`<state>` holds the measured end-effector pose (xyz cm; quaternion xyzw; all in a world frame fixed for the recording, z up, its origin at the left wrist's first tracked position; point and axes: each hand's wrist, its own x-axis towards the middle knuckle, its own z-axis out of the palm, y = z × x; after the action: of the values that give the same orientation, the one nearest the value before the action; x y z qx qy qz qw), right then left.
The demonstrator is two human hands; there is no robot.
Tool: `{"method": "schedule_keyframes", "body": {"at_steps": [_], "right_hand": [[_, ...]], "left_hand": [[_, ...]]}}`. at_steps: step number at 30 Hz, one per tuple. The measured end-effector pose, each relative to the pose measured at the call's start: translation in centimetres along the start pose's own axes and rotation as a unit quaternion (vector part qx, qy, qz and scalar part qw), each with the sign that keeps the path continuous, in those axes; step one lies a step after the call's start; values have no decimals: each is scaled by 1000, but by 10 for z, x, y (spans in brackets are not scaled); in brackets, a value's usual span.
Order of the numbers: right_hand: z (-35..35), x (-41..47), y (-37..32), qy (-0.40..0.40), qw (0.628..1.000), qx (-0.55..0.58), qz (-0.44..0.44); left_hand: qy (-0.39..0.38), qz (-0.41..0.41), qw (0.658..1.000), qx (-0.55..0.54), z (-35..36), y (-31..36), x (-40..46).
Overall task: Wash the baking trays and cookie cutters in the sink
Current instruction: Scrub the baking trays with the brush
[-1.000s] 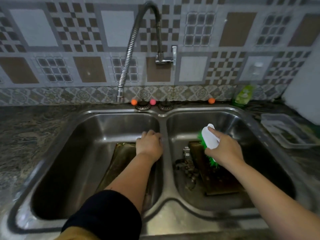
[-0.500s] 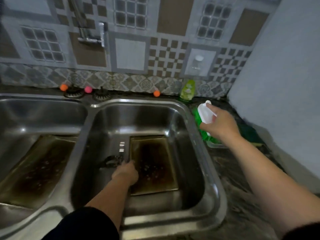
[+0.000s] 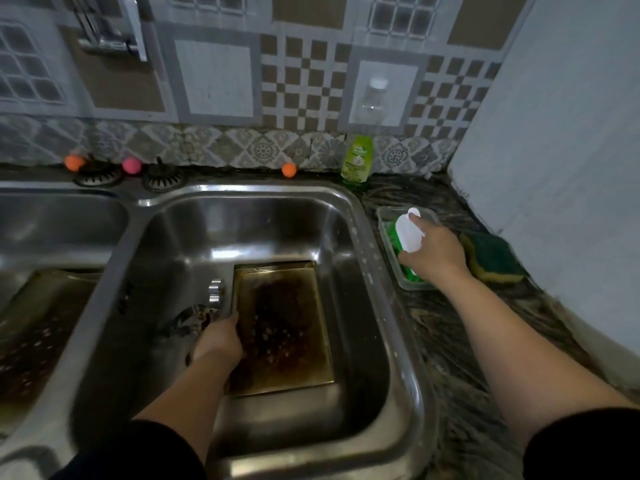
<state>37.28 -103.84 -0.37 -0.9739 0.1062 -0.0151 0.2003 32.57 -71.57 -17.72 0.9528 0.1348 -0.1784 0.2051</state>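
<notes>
A greasy, burnt baking tray (image 3: 287, 327) lies flat in the right sink basin (image 3: 349, 216). My left hand (image 3: 218, 339) grips the tray's left edge. Small metal cookie cutters (image 3: 216, 296) lie just left of the tray near the drain. A second dirty tray (image 3: 38, 327) lies in the left basin. My right hand (image 3: 433, 252) holds a white-handled scrub brush (image 3: 408, 233) with green bristles, lowered into a clear plastic container (image 3: 389, 251) on the counter to the right of the sink.
A green and yellow sponge (image 3: 493, 258) lies beside the container. A green dish soap bottle (image 3: 356, 159) stands at the back wall. Orange and pink balls (image 3: 288, 169) and two drain strainers (image 3: 162, 180) rest behind the sink. A white wall (image 3: 554, 150) closes off the right side.
My view swung right. My right hand carried the brush from the sink out to the container on the counter. My left hand moved from the left basin to the right tray's edge.
</notes>
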Motion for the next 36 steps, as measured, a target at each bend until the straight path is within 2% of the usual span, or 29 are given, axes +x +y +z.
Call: {"method": "schedule_keyframes", "body": {"at_steps": [13,17,20,28,32,36], "right_hand": [[-24,-16,-53,46,997,42,-56],[-7,-40,-84,32,991,93,-92],[26,-59,-101,-13,988,105,-117],[132,-112,-108,-131,978,147,-72],[146,-130,-110,-130,976,160,-74],[139,-133,-121,-77,979,166,-88]], "left_hand": [[79,13,997,7,-25,13,-22],[86,26,991,-100,-31,20,-32],[89,36,977,-190,-32,21,-31],[51,90,951,-290,-46,25,-37],[70,103,930,-346,-48,18,-43],[97,129,904,-397,-54,16,-46]]}}
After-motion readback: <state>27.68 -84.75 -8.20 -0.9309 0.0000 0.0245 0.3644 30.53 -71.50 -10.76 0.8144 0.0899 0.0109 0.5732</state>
